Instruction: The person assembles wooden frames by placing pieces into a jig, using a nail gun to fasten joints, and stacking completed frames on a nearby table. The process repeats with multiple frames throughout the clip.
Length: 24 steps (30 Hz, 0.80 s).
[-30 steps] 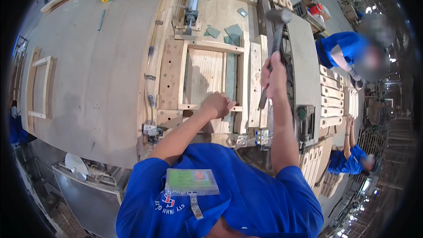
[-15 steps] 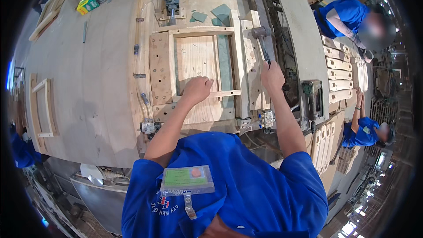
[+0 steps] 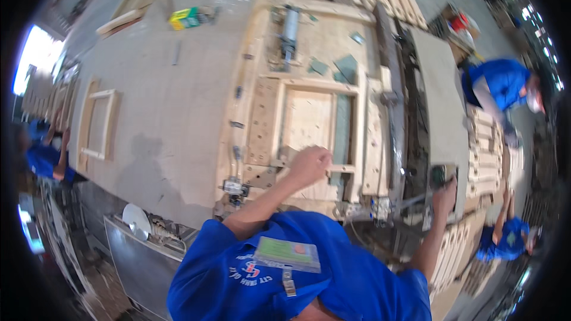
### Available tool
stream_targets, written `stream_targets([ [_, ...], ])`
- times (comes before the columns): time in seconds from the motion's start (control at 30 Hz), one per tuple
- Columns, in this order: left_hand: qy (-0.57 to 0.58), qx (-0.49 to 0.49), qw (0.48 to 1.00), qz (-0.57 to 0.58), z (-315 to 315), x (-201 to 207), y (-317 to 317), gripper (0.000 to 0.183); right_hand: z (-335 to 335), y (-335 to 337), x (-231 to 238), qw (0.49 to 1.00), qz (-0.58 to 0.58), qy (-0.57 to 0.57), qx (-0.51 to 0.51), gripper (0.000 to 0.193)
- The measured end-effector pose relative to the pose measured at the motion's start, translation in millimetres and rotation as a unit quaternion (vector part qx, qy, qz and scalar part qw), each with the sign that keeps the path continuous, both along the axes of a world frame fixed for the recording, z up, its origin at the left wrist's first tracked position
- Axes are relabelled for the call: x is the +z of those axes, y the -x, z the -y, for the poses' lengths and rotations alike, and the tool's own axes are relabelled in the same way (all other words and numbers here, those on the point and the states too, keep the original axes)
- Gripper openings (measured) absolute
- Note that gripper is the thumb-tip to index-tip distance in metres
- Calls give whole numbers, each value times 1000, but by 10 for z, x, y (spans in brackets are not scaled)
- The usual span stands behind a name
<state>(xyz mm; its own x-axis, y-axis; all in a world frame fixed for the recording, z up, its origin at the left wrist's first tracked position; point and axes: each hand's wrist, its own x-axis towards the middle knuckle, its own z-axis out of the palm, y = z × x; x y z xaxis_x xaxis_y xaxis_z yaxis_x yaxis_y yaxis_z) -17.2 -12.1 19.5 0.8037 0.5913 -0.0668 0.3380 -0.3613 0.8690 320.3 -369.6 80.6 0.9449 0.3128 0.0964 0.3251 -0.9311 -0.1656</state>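
Observation:
A rectangular pale wooden frame (image 3: 360,137) lies in a wooden jig on the bench before me. My left hand (image 3: 310,164) is closed above the frame's near rail (image 3: 342,169), its curled fingers hiding whatever may be inside. Off to the right, my right hand (image 3: 445,195) grips a dark green nail gun (image 3: 439,175) by its handle, at the edge of a grey board. A hammer (image 3: 389,98) lies on the jig's right side, with no hand on it. Beyond the frame, a pneumatic cylinder (image 3: 289,32) is fixed to the jig.
Green scraps (image 3: 345,66) lie behind the frame. Another wooden frame (image 3: 110,123) and a yellow-green box (image 3: 184,18) are on the left panel. Stacked slatted wood pieces (image 3: 485,151) stand at right, near co-workers in blue (image 3: 498,83). An air hose (image 3: 416,201) crosses near my right arm.
My right hand has let go of the hammer and moved right onto the nail gun. My left hand has lifted slightly off the near rail. The whole view has shifted with my head.

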Motion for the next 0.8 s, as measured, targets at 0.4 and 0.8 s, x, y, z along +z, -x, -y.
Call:
stream_targets([
  [0.4,27,-87,994,60,453,61,-118,27,-5,71,536,991,-128,-7,42,41],
  [0.8,427,-267,864,23,1026,99,-207,37,-1095,1986,918,853,-456,-254,2,27],
])
